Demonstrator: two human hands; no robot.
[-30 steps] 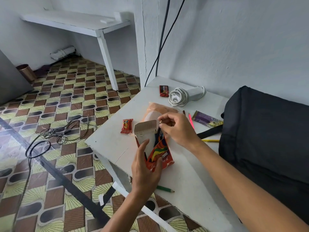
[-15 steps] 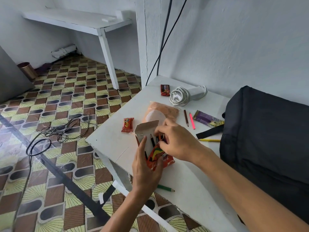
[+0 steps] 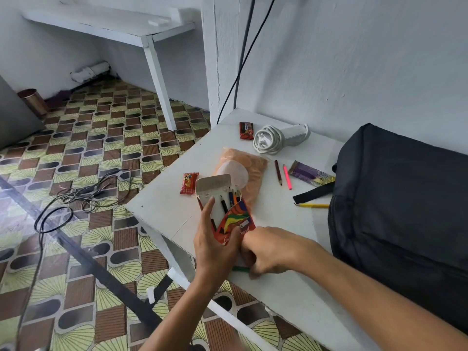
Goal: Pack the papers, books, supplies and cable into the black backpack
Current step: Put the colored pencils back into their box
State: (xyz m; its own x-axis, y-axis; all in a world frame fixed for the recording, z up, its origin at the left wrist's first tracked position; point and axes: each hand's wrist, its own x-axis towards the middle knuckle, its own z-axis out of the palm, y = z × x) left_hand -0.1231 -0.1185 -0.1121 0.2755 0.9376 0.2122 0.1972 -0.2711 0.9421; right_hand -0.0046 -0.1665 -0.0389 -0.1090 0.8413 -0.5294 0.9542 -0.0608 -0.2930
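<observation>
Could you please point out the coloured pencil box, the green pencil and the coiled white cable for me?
coloured pencil box (image 3: 236, 220): head view, on its printed orange front.
green pencil (image 3: 240, 268): head view, on the shaft showing between the hands.
coiled white cable (image 3: 269, 139): head view, on the coil's loops.

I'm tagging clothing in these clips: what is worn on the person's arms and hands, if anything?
Nothing is visibly worn. The left hand and right hand are bare, with no gloves, rings or watch showing. Both forearms are bare too, from wrist to the frame's bottom edge; no sleeve, cuff, bracelet or marking comes into view. Whatever is worn higher up lies outside the picture.
</observation>
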